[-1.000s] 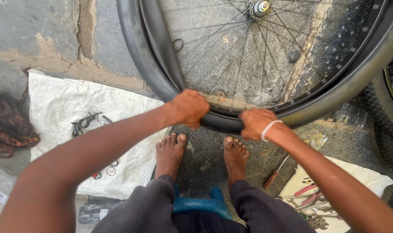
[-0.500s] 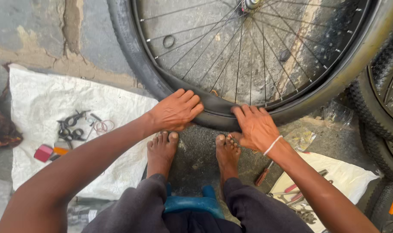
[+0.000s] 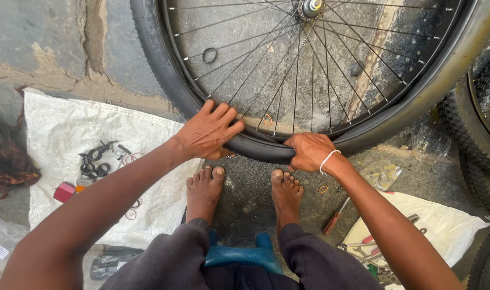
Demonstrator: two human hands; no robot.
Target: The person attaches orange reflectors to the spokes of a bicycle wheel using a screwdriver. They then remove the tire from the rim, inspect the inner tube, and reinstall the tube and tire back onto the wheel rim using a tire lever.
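At the far left a dark patterned cloth (image 3: pixel 8 161) lies bunched on the concrete floor (image 3: pixel 35 37). Just beside it a white sack sheet (image 3: pixel 67 134) is spread flat, carrying a cluster of small black metal parts (image 3: pixel 97 161), a small red block (image 3: pixel 65 191) and a few thin rubber rings.

The left hand (image 3: pixel 210 131) lies spread over the near edge of the bicycle wheel (image 3: pixel 309 75), fingers apart and stretched across the black tyre (image 3: pixel 255 147) towards the spokes, palm pressing down; it presses rather than closes around it. The wheel stands low in front of the person, its hub near the top of the view, and the tyre's nearest stretch runs between the two hands.

Below, two bare feet (image 3: pixel 245 188) rest on the floor, just short of the tyre, with a blue stool (image 3: pixel 239 253) showing between the knees.

The right hand (image 3: pixel 309 152), a white band at its wrist, is curled tight over the tyre, knuckles up, gripping it. Lower right, a red-handled screwdriver (image 3: pixel 335 217) lies on the floor beside a second white sheet (image 3: pixel 444 225) holding tools. Other knobbly tyres (image 3: pixel 484 123) crowd the right edge.
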